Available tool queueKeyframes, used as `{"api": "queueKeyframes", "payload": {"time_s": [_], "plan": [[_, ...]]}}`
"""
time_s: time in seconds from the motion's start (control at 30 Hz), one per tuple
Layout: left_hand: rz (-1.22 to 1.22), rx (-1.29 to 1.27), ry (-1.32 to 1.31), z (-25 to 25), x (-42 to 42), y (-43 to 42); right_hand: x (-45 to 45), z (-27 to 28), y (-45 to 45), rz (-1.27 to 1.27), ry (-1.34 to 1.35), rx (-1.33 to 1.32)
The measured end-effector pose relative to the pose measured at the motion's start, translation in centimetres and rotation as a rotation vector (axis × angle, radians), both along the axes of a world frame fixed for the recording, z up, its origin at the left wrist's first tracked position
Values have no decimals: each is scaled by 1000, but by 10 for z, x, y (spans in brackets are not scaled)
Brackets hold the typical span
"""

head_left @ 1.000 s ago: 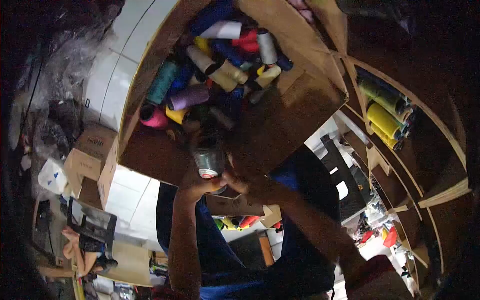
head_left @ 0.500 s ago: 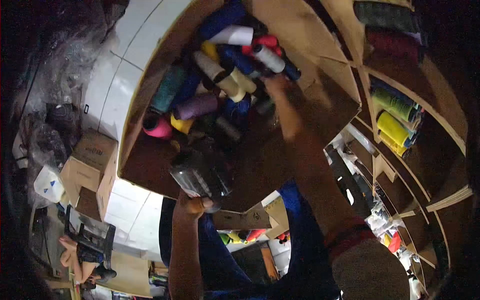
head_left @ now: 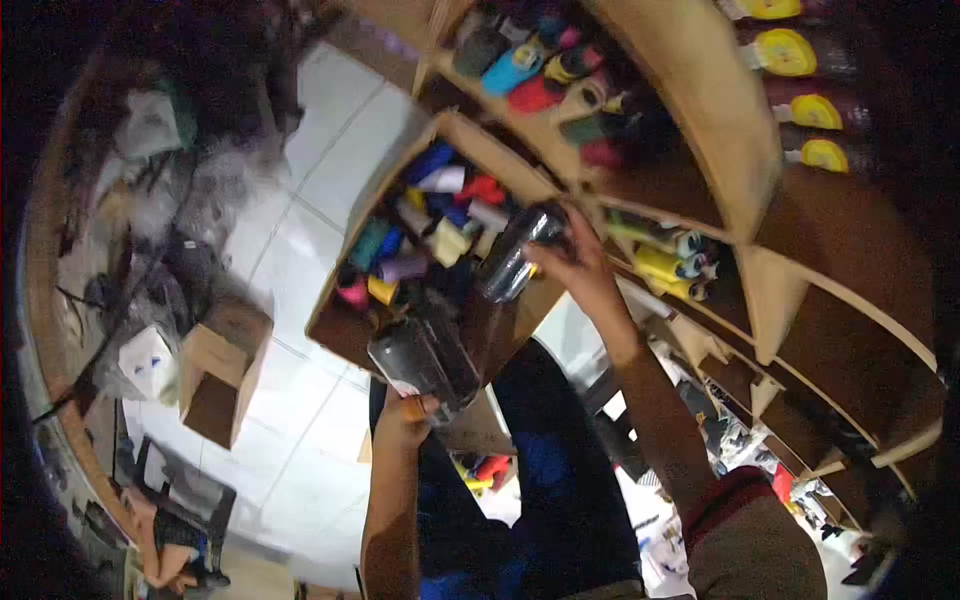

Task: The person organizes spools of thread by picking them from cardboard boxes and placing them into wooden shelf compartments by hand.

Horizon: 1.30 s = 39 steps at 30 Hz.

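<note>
My left hand (head_left: 405, 415) is closed around the lower end of a dark thread spool bundle (head_left: 428, 355) with a glossy, clear-looking wrap. In my right hand (head_left: 585, 262) is another dark thread spool (head_left: 512, 265), shiny as if wrapped in plastic, tilted and held above the right side of a cardboard box (head_left: 335, 340). Inside the box lie loose thread spools: a purple one (head_left: 402, 268), a cream one (head_left: 450, 242), a pink one (head_left: 352, 290) and several others. The two held bundles hide part of the box's near side.
Wooden shelves (head_left: 765, 300) curve along the right, holding spools such as a yellow one (head_left: 660, 264). At the left, a smaller open carton (head_left: 228, 370) stands on white tiles (head_left: 275, 400), near crumpled plastic (head_left: 215, 200). Another person's leg (head_left: 150, 540) shows at lower left.
My right hand has come up out of the box and now holds a dark, shiny spool. The left hand still grips its dark bundle. The view has shifted, showing more of the shelves.
</note>
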<state>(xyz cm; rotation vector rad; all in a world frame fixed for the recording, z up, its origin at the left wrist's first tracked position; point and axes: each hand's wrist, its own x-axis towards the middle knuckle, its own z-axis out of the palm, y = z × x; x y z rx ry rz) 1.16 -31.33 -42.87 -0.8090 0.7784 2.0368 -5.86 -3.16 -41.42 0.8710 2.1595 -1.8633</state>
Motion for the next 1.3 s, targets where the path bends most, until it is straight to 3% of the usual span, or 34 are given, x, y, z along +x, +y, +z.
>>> {"api": "queueKeyframes", "payload": {"time_s": [0.1, 0.13, 0.23, 0.4, 0.47, 0.53, 0.63, 0.87, 0.97, 1.0, 1.1, 1.13, 1.23, 1.3], "plan": [[-9, 212, 178, 48, -44, 24, -28, 112, 4, 13, 97, 109], [-25, 225, 204, 56, -55, 23, -37, 117, 6, 26, 322, 310], [-51, 199, 262, 95, -84, 18, -64, 186, 18, 177, 370, 1069], [13, 223, 255, 104, -92, 14, -116, 249, 39, -135, 198, 930], [-56, 91, 278, 102, -95, 9, -134, 251, 47, -193, 273, 1111], [-41, 129, 323, 104, -95, 2, -152, 247, 55, -276, 261, 1217], [-11, 151, 324, 107, -90, -8, -165, 220, 67, -203, 251, 1381], [-42, 133, 289, 96, -78, -24, -148, 196, 59, -132, 6, 1154], [-87, 110, 329, 98, -79, -24, -148, 181, 49, -258, 115, 1003], [-98, 92, 338, 99, -80, -24, -150, 150, 72, -241, 197, 965], [-83, 32, 289, 103, -81, -20, -149, 152, 66, -267, 217, 1015], [-50, 116, 317, 105, -86, -14, -150, 149, 69, -242, 189, 1087], [-27, 133, 300, 110, -97, 0, -152, 144, 70, -274, 231, 975], [-6, 216, 332, 106, -105, 12, -151, 138, 77, -177, 327, 1138]]}}
